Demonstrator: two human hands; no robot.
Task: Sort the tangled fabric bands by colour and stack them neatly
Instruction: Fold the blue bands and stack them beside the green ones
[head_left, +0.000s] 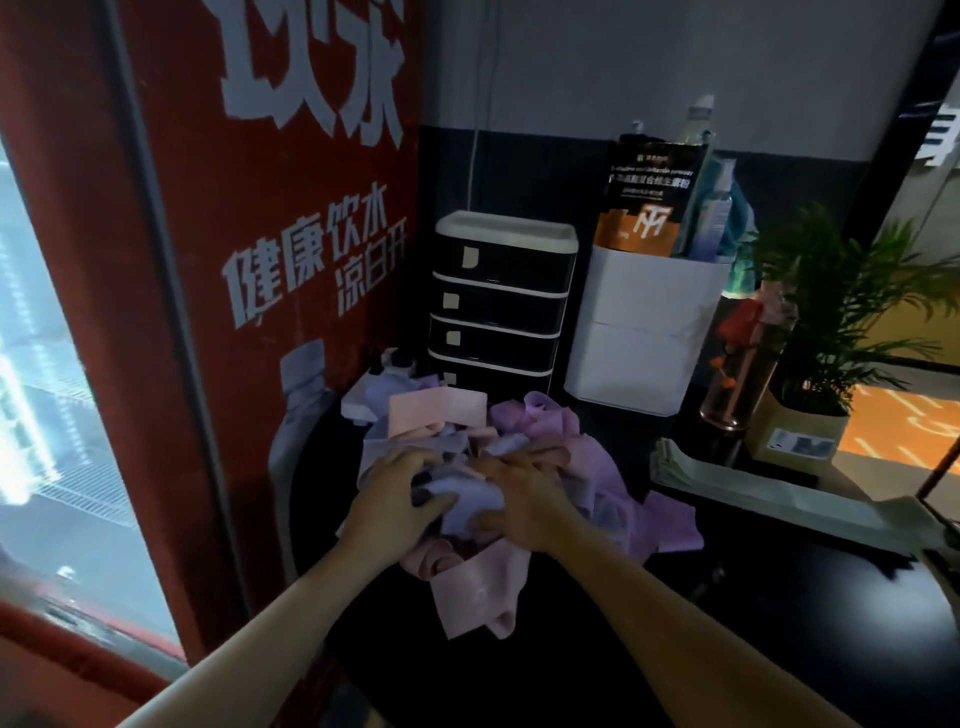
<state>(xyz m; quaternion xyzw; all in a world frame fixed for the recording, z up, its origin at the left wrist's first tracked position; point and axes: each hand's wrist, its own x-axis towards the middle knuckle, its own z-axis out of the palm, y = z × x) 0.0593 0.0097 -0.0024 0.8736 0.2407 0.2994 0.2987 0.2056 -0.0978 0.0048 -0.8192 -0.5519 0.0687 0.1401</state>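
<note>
Ctr frame: both hands dig into tangled pink/lilac fabric band pile (498, 462) on dark counter (727, 597). Left hand (400, 493) & right hand (519, 493) each grip a pale lilac band (467, 499) between them.

The room was dim. A black drawer unit (501, 301) stood against a grey-and-black wall (649, 78). Left of it rose a red panel (291, 218) with white lettering, then a bright window (47, 395); to its right grew a potted plant (841, 312).
</note>
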